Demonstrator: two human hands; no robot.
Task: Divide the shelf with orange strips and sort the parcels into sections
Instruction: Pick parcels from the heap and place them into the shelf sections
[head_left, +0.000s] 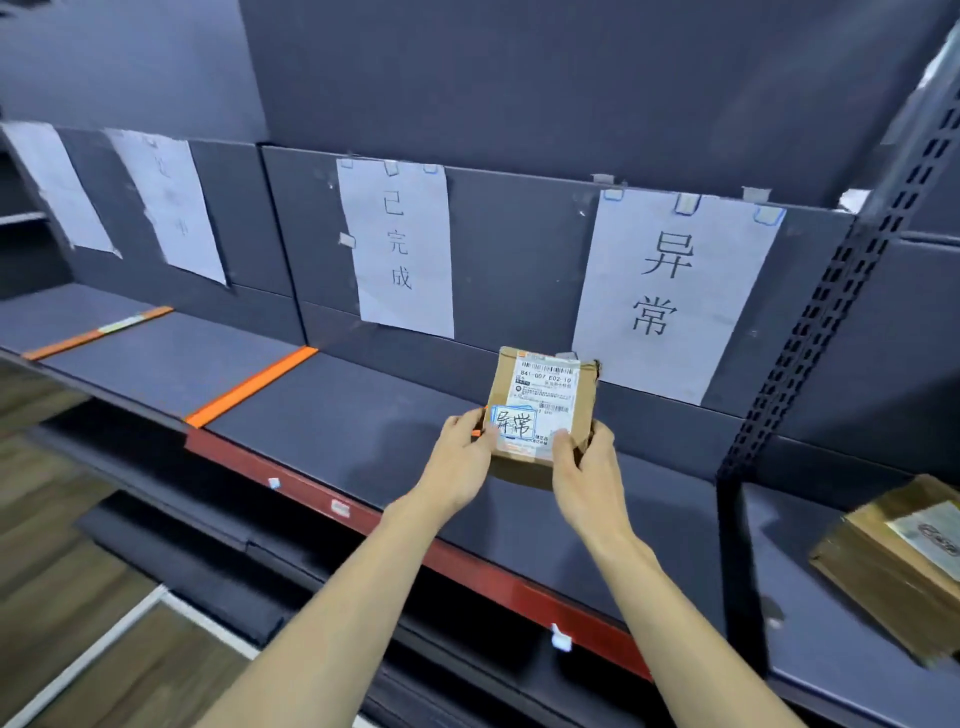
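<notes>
Hidden or unclear: two paper sheets at 10 o'clock on the back panel were too blurred to read, the far-left one (57, 187) blank to the eye, the next (169, 205) showing only faint marks. A scrap of orange (476, 432) showed at the left hand's fingertips; whether it was a third strip could not be told, since hand and box covered it. The second parcel (904, 566) at 4 o'clock was cut off by the frame edge, its label unreadable.

Small cardboard parcel (540, 410) was held just past centre, above the shelf (363, 415); whether its bottom touched the surface could not be told. Left hand (460, 462) gripped its left edge, fingers curled closed around it. Right hand (584, 475) clamped the lower right corner, thumb across the label. A handwritten tag (513, 423) on the box read 异常.

Shelf sections: orange strip (252, 387) at 9 o'clock and a farther strip (96, 332) at 10 o'clock lay front to back across the shelf. Sign 已完成 (397, 249) hung at 12 o'clock; sign 异常 (675, 296) at 1 o'clock, directly behind the held parcel. The second parcel lay in the neighbouring bay, beyond the perforated upright (810, 332).
</notes>
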